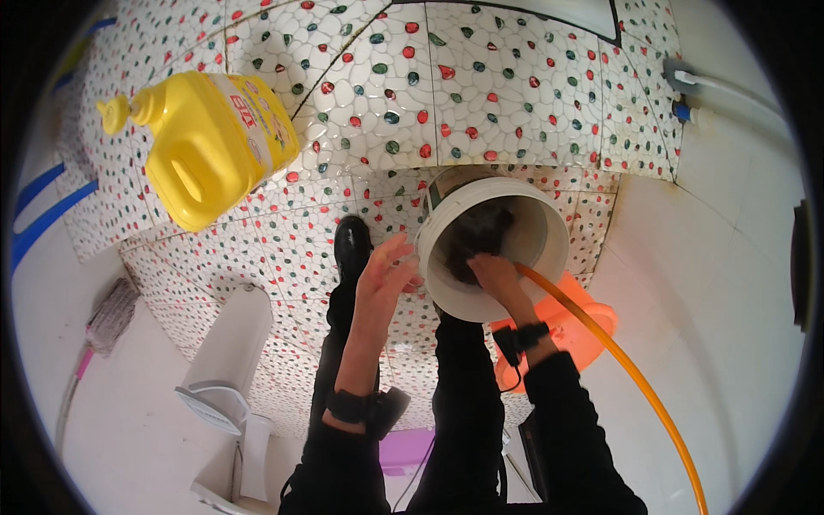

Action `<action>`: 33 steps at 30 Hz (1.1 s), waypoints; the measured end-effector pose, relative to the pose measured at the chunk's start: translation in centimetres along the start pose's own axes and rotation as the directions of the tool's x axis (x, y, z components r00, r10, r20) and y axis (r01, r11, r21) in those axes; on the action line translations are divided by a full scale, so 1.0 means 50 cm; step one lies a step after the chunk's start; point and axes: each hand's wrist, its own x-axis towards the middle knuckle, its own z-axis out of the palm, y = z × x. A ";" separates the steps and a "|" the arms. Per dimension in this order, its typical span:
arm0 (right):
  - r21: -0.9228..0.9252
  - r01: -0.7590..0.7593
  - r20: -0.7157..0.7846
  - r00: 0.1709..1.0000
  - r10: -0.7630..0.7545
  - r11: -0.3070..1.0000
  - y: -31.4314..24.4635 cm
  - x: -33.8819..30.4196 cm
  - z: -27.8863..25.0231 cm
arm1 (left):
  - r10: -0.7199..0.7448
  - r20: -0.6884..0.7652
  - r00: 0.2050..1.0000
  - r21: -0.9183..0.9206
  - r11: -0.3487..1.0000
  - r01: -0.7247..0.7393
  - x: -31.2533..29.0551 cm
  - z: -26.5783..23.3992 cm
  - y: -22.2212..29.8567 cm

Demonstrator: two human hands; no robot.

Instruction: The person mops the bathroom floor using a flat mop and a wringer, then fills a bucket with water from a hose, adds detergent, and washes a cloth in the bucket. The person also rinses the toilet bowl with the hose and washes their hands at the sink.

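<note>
Two bare hands at work, clock directions taken from the bucket's centre with 12 at the top of the view. Right hand (496,276) reaches over the 5 o'clock rim into the round, off-white plastic bucket (534,232); its fingers meet a dark, soft-looking mass (481,233) inside. Fingertips partly hidden: cannot tell how far this grip is closed, or whether it has hold of the mass. Left hand (384,275) between 8 and 9 o'clock, just beside the rim; grip loose, fingers parted and slightly bent, nothing held. Contact with the rim cannot be told.

Flexible orange hose (639,371) runs from the bucket's mouth, close by the right hand, out toward 5 o'clock. Bright orange plastic basin (590,319) at 5 o'clock, partly behind the right forearm and hose. Glossy black shoe (352,245) at 9 o'clock, on white tiled floor (292,245) patterned with red and green pebble shapes. Farther out: yellow plastic jug (184,176) with moulded handle, 10 o'clock; grey, string-headed mop (113,316), near 9 o'clock.
</note>
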 end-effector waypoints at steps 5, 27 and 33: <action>0.701 -0.231 -0.133 0.887 0.442 0.675 -0.047 -0.163 -0.197 | -0.001 0.016 1.000 -0.001 1.000 0.001 0.002 0.009 -0.008; 0.065 -0.192 -0.245 0.948 0.202 0.979 0.098 0.168 -0.004 | -0.017 -0.020 1.000 -0.057 0.998 0.016 0.018 0.008 0.004; 0.195 -0.348 0.145 0.935 0.324 0.917 0.105 0.133 0.082 | -0.023 -0.014 1.000 -0.064 0.998 0.023 0.017 0.012 0.005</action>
